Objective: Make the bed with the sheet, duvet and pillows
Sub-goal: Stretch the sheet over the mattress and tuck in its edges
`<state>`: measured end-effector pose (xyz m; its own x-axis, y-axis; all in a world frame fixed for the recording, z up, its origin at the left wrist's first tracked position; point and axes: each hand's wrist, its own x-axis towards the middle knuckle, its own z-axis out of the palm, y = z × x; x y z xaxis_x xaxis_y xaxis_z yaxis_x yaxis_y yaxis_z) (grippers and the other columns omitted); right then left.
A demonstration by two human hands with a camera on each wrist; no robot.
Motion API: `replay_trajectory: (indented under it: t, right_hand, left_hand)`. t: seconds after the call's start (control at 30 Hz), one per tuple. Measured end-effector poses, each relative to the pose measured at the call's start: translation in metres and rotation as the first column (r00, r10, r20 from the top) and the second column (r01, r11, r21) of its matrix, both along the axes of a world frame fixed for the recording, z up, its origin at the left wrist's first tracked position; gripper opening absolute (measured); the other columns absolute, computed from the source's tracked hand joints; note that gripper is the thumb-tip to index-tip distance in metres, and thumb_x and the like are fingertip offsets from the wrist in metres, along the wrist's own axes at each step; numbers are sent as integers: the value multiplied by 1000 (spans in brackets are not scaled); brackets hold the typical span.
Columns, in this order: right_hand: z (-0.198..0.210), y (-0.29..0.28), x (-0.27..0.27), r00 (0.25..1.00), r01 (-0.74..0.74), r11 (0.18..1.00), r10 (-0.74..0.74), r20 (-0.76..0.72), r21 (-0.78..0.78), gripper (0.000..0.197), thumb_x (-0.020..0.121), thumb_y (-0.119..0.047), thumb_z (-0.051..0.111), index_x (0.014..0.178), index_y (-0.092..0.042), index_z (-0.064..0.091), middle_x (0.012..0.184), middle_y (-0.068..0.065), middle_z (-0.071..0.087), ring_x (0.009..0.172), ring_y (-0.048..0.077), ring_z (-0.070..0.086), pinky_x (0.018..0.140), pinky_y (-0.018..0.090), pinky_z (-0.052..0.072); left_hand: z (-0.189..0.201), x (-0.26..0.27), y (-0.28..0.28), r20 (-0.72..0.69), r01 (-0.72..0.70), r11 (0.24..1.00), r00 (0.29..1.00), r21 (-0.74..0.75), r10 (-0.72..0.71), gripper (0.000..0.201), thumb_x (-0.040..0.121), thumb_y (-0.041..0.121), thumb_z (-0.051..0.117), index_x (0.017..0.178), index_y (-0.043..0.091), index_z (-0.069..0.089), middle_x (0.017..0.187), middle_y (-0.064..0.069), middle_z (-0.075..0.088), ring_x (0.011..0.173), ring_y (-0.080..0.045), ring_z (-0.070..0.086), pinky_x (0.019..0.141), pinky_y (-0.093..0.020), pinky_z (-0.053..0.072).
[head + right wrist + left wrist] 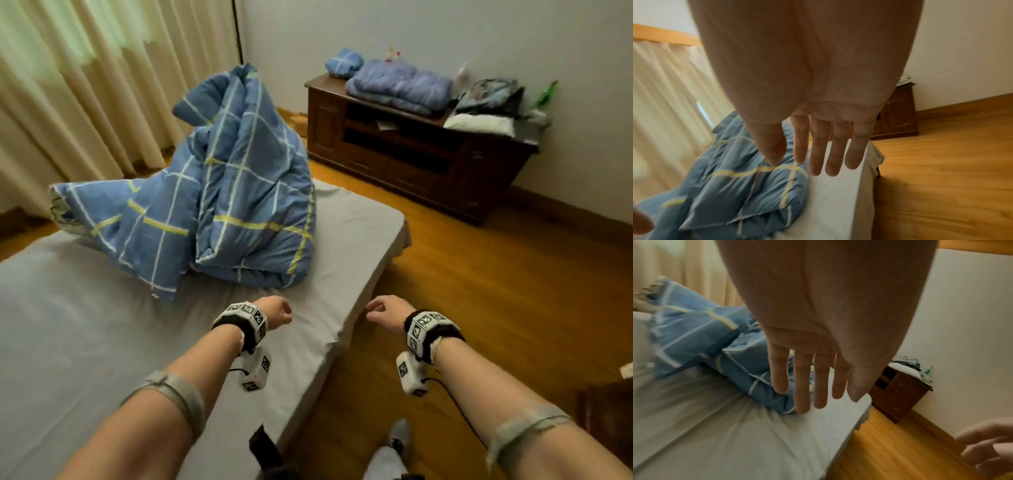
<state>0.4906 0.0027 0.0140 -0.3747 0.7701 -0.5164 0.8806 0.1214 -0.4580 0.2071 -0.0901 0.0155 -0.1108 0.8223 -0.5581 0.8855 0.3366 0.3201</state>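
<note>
You're standing in a home bedroom

A bed (346, 240) with a grey sheet (85, 308) and a blue checked duvet (239, 192), pleated cream curtains (68, 85), a wooden floor (496, 291), and a dark wood cabinet (411, 154) piled with folded bedding (397, 85) show you that

I am seeing the bed (359, 222) wearing a grey sheet (85, 325) that is lying smooth across it. A blue checked duvet (239, 205) is sitting on the sheet in a crumpled heap toward the bed's far end, and the wooden floor (496, 291) is carrying the bed.
</note>
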Motion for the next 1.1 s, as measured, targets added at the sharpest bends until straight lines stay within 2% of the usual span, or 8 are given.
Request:
replay_trajectory:
  t: [0.2,0.3,0.4,0.53,0.67,0.9,1.0,1.1]
  right_hand:
    - [-9,115,127,990,130,991,-131,-49,-27,34,89,-38,65,121,-25,64,120,0,66,105,14,62,91,30,51]
    - [-4,179,181,992,121,992,-122,-24,-30,33,91,-37,64,122,-25,63,120,-1,65,108,15,61,86,26,48]
    - [3,241,220,989,143,990,-144,-21,-13,31,91,-37,63,120,-25,64,120,-1,66,105,15,61,86,28,50]
    - [2,319,250,986,154,988,-154,-62,-14,28,91,-35,63,118,-25,66,117,-2,67,105,15,61,90,31,51]
    - [-12,405,271,992,115,992,-117,-47,-43,28,92,-34,63,119,-25,66,117,-3,66,104,13,60,86,27,49]
    - [-14,621,313,994,100,995,-99,52,-16,27,94,-33,61,119,-26,65,117,-4,66,101,11,60,80,24,48]
    - [0,716,321,991,61,998,-59,118,-13,27,94,-33,61,120,-27,65,119,-4,64,107,13,60,86,26,49]
    - [8,811,316,991,53,998,-55,122,18,25,94,-34,60,118,-29,65,117,-6,65,104,12,60,85,26,50]
  left_hand:
    - [2,108,155,-37,77,997,996,8,-77,35,92,33,55,125,21,62,124,-1,65,112,-21,61,96,-30,48]
    - [-2,163,222,-2,94,996,996,1,-94,36,93,33,55,126,21,61,124,0,65,112,-19,62,95,-28,48]
    - [-1,207,279,21,91,996,996,6,-92,35,93,33,57,125,20,62,122,0,66,110,-19,63,95,-29,49]
    - [-7,244,364,20,102,995,995,17,-103,32,91,34,56,121,24,64,118,2,69,105,-19,65,93,-31,50]
    - [-23,268,455,43,117,993,992,-3,-117,34,91,35,55,122,23,63,121,2,67,108,-20,63,94,-30,49]
    - [-53,296,676,92,123,992,988,-11,-121,34,93,34,55,122,19,64,122,-4,67,107,-22,63,92,-33,51]
    - [-42,301,776,97,117,993,989,-20,-115,33,95,29,53,123,16,62,122,-6,66,106,-24,64,87,-31,51]
    - [-29,298,868,90,86,996,992,-9,-85,34,96,28,53,127,14,60,126,-8,63,108,-25,63,88,-32,51]
